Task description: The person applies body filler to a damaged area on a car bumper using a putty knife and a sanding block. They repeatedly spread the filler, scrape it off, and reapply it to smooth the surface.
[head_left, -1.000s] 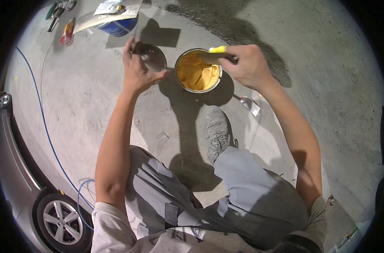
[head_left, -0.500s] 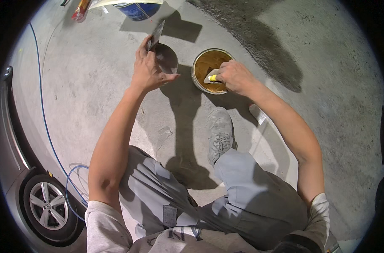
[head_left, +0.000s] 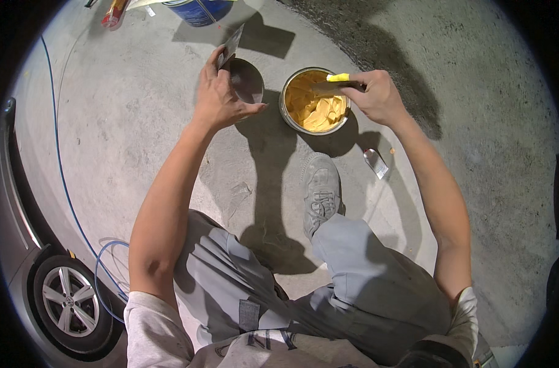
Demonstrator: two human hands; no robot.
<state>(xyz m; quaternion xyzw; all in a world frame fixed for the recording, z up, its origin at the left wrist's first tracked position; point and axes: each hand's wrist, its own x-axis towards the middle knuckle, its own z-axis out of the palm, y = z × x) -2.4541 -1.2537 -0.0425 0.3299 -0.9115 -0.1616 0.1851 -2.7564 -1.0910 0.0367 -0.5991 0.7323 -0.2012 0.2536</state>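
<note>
An open round tin (head_left: 283, 113) of thick yellow putty stands on the floor ahead of me. My right hand (head_left: 377, 98) is closed around a putty knife (head_left: 339, 86) with a bright yellow part, held over the tin's far right side. My left hand (head_left: 221, 101) grips a thin flat metal spreader (head_left: 231, 47) between its fingers, blade pointing up and away. Its thumb reaches along the near edge of a dark grey round lid or dish (head_left: 247, 80); whether the hand also holds this round piece, I cannot tell.
A small tube (head_left: 375, 163) with a red end lies right of my grey shoe (head_left: 321, 190). Far off stand a blue bucket (head_left: 199, 12) and a red tube-like item (head_left: 114, 13). At left, a blue hose (head_left: 62, 153) runs past a parked car's wheel (head_left: 71, 300).
My right hand has drawn the putty knife up and to the right, turning its blade and uncovering the yellow putty. My left hand has shifted slightly right, along with the dark round piece.
</note>
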